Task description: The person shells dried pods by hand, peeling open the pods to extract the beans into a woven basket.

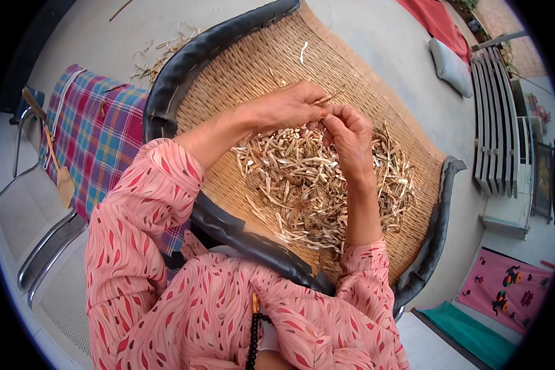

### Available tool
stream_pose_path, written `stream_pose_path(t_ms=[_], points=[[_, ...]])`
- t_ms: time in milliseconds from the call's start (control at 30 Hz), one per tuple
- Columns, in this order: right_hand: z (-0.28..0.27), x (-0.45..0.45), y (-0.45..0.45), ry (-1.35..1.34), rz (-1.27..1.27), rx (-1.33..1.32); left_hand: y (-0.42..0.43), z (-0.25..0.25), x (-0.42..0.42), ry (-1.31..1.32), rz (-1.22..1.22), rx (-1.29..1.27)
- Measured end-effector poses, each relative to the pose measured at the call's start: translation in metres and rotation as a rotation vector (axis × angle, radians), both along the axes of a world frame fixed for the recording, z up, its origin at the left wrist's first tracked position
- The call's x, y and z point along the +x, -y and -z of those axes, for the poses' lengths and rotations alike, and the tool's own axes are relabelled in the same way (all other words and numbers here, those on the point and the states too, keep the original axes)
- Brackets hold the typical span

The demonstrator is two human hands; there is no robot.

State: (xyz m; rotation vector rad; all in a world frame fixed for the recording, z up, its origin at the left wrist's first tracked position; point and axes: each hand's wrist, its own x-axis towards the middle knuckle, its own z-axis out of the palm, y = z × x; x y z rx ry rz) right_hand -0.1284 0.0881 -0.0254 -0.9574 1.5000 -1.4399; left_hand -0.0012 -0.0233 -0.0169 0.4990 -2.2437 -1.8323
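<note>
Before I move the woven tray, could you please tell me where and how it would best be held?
I'd take the woven tray by its dark rim, left and right, coming from the near side, and keep it level. The rim looks thick and raised, likely an easy grip; the far-right edge shows none, and dry pods lie loose on the weave.

Pink sleeves (pixel 145 200) with wavy lines and red leaf shapes end well behind the left hand (pixel 297 100) and right hand (pixel 351 131), above black beads (pixel 253 339) and a matching top (pixel 203 302).
</note>
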Motion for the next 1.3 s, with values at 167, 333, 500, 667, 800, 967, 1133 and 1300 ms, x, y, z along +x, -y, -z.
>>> stream_pose_path(t_ms=[167,333,500,667,800,967,1133,1300], points=[[0.018,-0.008,0.013,-0.037,0.175,-0.053,0.012,-0.005,0.0,0.008,-0.255,0.139],[0.076,0.024,0.017,-0.968,-0.09,-0.18,0.016,-0.009,-0.002,0.055,-0.51,0.455],[0.086,0.05,0.023,-1.29,-0.314,-0.158,0.019,-0.003,-0.001,0.013,-0.539,0.449],[0.081,0.03,0.022,-0.778,-0.119,-0.181,0.028,-0.002,0.007,-0.141,-0.612,0.462],[0.052,0.015,0.014,-0.001,-0.078,0.165,0.031,-0.003,0.005,-0.094,-0.619,0.509],[0.038,0.013,0.011,0.291,-0.015,0.101,0.017,-0.001,0.004,0.051,-0.51,0.405],[0.025,0.019,0.017,0.267,-0.015,0.026,0.004,0.007,-0.005,0.004,-0.418,0.369],[0.018,0.013,0.032,0.306,0.013,0.016,0.021,0.01,-0.005,-0.009,-0.65,0.322]])
